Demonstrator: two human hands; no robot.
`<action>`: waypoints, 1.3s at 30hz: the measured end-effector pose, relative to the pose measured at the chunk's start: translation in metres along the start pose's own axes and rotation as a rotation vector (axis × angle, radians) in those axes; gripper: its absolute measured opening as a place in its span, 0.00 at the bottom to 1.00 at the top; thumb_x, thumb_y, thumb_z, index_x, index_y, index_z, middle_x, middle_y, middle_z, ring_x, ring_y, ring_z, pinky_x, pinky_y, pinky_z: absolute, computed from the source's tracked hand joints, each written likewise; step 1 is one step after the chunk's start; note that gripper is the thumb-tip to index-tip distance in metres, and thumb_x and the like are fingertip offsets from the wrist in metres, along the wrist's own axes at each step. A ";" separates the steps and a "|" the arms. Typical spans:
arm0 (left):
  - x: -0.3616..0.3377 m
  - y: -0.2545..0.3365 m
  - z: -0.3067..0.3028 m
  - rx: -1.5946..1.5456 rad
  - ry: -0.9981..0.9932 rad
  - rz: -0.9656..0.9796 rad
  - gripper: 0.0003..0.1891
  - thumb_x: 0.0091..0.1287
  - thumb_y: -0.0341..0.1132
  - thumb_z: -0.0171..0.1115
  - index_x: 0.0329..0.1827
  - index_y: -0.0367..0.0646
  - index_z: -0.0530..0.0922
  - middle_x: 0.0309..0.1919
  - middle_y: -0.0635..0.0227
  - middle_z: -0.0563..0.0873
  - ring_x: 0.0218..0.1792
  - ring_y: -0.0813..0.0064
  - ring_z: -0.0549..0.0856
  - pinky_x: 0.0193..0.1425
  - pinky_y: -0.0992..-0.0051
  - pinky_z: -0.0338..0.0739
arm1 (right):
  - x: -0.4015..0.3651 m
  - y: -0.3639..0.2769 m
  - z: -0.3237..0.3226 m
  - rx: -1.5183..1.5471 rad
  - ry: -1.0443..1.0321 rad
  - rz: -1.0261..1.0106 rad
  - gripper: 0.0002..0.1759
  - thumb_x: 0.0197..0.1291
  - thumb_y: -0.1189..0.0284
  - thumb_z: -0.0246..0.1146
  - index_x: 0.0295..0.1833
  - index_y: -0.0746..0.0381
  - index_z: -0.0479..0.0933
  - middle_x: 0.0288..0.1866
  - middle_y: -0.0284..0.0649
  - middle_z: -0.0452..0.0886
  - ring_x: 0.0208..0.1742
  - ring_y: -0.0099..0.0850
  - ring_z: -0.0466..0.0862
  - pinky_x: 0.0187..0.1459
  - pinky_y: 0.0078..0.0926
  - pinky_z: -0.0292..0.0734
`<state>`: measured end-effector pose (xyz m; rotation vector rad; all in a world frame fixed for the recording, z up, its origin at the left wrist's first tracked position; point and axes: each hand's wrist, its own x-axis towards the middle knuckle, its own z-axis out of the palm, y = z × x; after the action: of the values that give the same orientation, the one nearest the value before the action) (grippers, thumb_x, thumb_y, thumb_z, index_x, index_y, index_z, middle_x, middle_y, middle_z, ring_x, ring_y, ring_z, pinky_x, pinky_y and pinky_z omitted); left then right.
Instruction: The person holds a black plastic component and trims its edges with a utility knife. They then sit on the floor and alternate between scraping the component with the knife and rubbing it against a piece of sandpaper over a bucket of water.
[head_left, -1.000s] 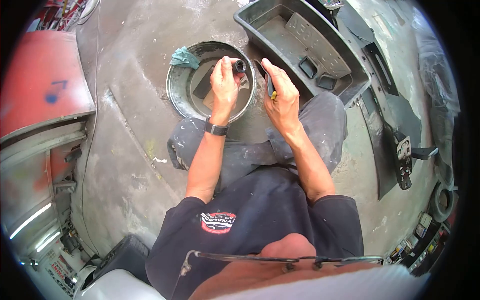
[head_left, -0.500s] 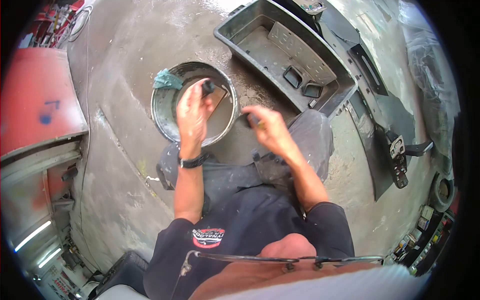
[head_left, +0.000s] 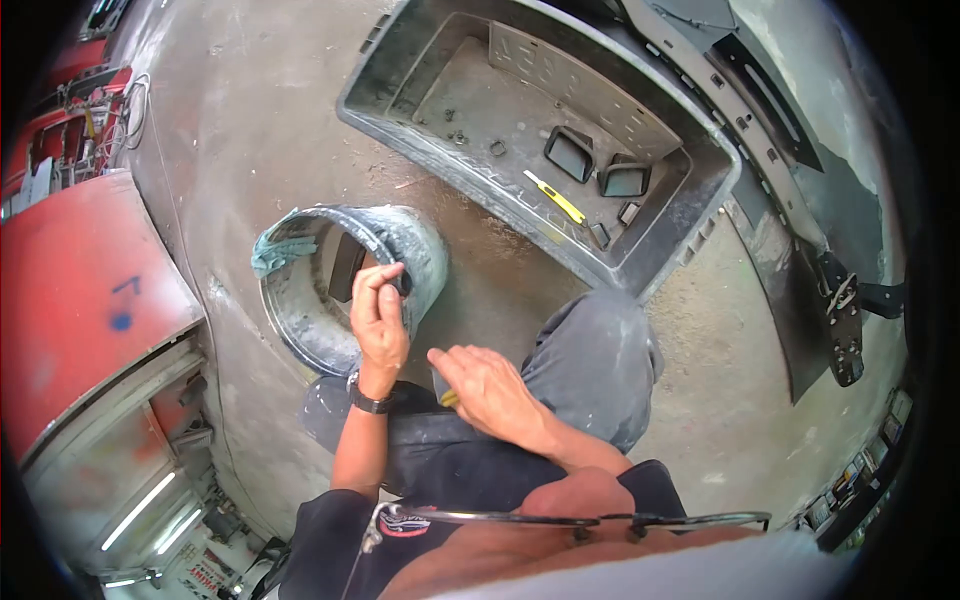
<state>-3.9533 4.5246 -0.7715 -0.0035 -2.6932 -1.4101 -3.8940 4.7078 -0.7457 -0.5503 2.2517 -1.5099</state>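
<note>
My left hand (head_left: pixel 380 325) is raised over the near rim of a worn bucket (head_left: pixel 425 250), its fingers closed on a small black piece (head_left: pixel 403 282). To its right, in front of my lap, my right hand (head_left: pixel 490 395) is closed around an object that is mostly hidden; a yellow part (head_left: pixel 449 398) and a greyish edge show below the fingers. A light-blue cloth (head_left: pixel 280 254) hangs over the bucket's left rim. Inside the bucket stands a dark flat piece with a brown face (head_left: pixel 347 266).
A large grey bin (head_left: pixel 450 163) holds a yellow knife-like tool (head_left: pixel 556 197), two dark frames (head_left: pixel 570 154) and small bits. Black car trim (head_left: pixel 760 110) lies at right. A red panel (head_left: pixel 90 300) stands left.
The view has shifted, and more of the bucket's outer wall shows. A yellow tool is now visible in the bin, where none showed before. My right hand is lower and nearer my lap.
</note>
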 end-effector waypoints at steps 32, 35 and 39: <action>0.004 -0.047 -0.017 -0.486 0.373 -0.754 0.17 0.78 0.43 0.58 0.60 0.40 0.75 0.34 0.71 0.82 0.29 0.82 0.79 0.29 0.82 0.72 | 0.006 0.015 -0.047 0.819 0.285 0.425 0.14 0.71 0.76 0.60 0.58 0.65 0.81 0.48 0.43 0.87 0.48 0.27 0.85 0.51 0.24 0.77; 0.001 -0.098 -0.038 -0.220 -0.160 -0.765 0.14 0.72 0.27 0.63 0.58 0.37 0.75 0.38 0.68 0.85 0.34 0.80 0.83 0.36 0.78 0.78 | 0.006 0.010 -0.044 0.747 0.318 0.405 0.13 0.72 0.75 0.59 0.57 0.66 0.81 0.49 0.41 0.87 0.51 0.26 0.84 0.53 0.24 0.77; 0.019 -0.158 -0.022 0.401 -0.559 -0.516 0.23 0.63 0.41 0.67 0.58 0.36 0.79 0.53 0.44 0.86 0.56 0.46 0.84 0.63 0.58 0.76 | 0.006 0.006 -0.038 0.684 0.315 0.387 0.13 0.71 0.74 0.60 0.55 0.68 0.81 0.52 0.47 0.87 0.56 0.34 0.86 0.59 0.30 0.76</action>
<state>-3.9782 4.4152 -0.8871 0.4143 -3.6008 -1.0366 -3.9186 4.7364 -0.7384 0.3219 1.7105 -2.0797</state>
